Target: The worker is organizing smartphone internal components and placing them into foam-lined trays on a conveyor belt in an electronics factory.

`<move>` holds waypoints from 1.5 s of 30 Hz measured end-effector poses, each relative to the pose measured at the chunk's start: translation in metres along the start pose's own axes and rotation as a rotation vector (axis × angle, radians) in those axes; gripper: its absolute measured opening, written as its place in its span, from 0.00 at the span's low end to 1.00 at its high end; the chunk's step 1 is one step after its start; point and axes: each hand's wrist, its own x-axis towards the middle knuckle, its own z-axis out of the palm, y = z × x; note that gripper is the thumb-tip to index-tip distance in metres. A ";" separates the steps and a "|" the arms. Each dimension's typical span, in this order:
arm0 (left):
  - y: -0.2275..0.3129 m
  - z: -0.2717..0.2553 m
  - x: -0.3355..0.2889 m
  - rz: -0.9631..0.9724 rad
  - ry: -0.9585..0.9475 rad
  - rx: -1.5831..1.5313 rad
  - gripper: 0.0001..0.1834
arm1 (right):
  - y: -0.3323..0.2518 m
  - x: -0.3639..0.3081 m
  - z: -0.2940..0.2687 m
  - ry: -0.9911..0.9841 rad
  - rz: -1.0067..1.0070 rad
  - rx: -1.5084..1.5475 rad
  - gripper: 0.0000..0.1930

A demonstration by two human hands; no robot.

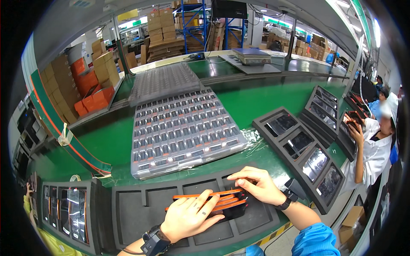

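We are pressing flat black, orange-edged parts (224, 200) into a dark foam tray (141, 209): left hand (190, 217) released, lying flat; right hand (256, 184) grasping their edge

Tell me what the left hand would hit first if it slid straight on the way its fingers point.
The left hand lies flat on the black device with orange strips, fingers aimed up and right. Going straight on, it would probably meet the right hand first, which rests on the same device's far end.
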 end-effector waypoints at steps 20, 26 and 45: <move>0.000 0.000 -0.001 0.009 0.002 0.016 0.29 | -0.002 -0.008 0.011 0.144 -0.382 -0.375 0.11; 0.001 0.001 -0.001 0.009 0.013 0.014 0.29 | -0.002 -0.009 0.016 0.192 -0.374 -0.371 0.10; 0.002 0.001 0.000 -0.011 -0.018 0.027 0.28 | -0.003 -0.003 0.017 0.164 -0.454 -0.402 0.09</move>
